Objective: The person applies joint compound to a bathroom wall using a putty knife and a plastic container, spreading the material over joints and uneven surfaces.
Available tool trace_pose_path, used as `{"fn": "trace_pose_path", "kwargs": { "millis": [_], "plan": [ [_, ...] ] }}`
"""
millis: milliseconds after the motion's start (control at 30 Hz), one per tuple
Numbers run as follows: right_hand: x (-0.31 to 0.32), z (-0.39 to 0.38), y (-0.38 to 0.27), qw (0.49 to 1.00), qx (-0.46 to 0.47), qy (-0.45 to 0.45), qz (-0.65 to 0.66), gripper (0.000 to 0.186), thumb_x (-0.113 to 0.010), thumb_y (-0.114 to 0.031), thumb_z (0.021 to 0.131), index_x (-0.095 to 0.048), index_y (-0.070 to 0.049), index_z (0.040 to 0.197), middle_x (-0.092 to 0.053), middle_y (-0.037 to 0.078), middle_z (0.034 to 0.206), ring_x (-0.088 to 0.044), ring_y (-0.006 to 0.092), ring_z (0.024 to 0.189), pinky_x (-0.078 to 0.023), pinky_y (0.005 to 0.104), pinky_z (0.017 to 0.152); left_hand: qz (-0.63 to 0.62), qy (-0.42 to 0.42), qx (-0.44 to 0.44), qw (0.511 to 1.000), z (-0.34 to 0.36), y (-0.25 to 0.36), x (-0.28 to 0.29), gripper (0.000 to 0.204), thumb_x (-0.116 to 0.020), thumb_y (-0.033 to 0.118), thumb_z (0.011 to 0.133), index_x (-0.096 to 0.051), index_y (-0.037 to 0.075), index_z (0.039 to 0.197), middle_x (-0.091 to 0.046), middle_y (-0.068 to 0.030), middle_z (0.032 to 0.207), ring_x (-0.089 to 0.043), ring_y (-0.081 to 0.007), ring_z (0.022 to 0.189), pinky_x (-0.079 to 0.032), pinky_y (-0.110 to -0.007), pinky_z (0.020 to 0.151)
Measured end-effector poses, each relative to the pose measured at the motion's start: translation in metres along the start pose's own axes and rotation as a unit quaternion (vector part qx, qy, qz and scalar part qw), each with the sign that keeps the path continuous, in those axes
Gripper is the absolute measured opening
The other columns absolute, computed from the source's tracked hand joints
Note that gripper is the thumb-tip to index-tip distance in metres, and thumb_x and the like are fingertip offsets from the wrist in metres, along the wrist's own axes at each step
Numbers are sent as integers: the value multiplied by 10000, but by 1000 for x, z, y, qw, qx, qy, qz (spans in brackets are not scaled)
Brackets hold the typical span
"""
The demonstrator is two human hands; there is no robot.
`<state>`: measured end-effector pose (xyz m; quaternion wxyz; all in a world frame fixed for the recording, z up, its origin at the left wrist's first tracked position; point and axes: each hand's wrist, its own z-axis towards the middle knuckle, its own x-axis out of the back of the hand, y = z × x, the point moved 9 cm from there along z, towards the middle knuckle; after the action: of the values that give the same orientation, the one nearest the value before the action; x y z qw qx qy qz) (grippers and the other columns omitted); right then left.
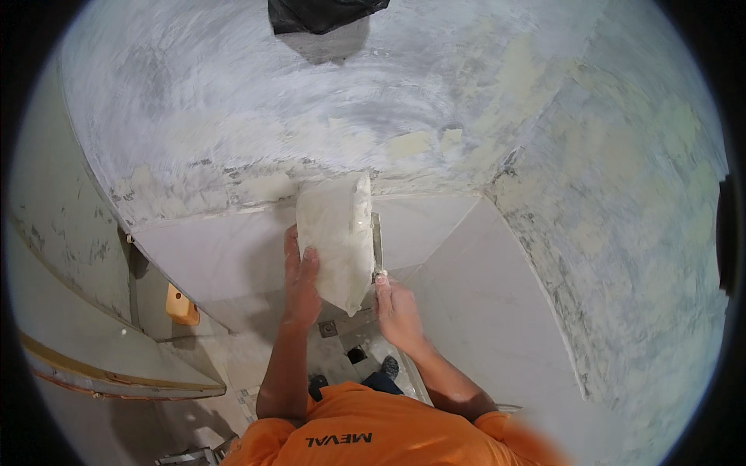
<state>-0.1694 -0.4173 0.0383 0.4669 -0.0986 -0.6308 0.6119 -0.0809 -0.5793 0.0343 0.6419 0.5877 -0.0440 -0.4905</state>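
Note:
Near the middle, my left hand [301, 283] is closed on a broad cream-coloured board [334, 237], its thumb on the near face. The board is held at a steep tilt, its long side running away from me, and wet plaster lumps its right edge and lower tip. My right hand [398, 311] grips a putty knife [378, 245] beside that right edge. The knife's blade shows almost edge-on, so I cannot tell if it touches the board. Behind both hands stands a wall [256, 116] with patchy grey and cream plaster above pale tiles [210, 256].
Black plastic [322, 14] hangs at the top middle. A plastered side wall [637, 194] meets the far wall at a corner on the right. At left are a curved-looking panel edge [124, 380] and an orange block [181, 305]. A floor drain [328, 328] lies below my hands.

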Motion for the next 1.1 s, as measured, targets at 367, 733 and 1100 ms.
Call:
{"fn": "trace_pose_path", "kwargs": {
  "millis": [367,733,1100],
  "plan": [
    [0,12,26,992,71,-31,-95,337,-516,-310,1039,-598,16,1067,-617,161,782,-591,296,699,-473,381,660,-171,52,106,978,-9,-10,34,637,-395,472,1060,-320,56,1536,-502,-137,1455,-527,-304,1306,-446,-473,1081],
    [50,-35,24,975,-110,-35,192,368,-747,-136,879,-646,-16,1212,-656,1,869,-555,60,762,-482,253,701,-253,-24,-29,967,4,12,59,813,-264,669,1023,-287,57,1558,-474,-142,1489,-513,-314,1322,-447,-478,1088],
    [20,-16,-128,968,206,-12,-145,410,-639,-149,913,-613,-18,1301,-637,163,919,-664,357,779,-550,430,683,-311,-231,-42,921,-1,-12,32,647,-316,546,1063,-319,124,1553,-475,-127,1478,-530,-321,1293,-467,-495,1067]
  ]
}}
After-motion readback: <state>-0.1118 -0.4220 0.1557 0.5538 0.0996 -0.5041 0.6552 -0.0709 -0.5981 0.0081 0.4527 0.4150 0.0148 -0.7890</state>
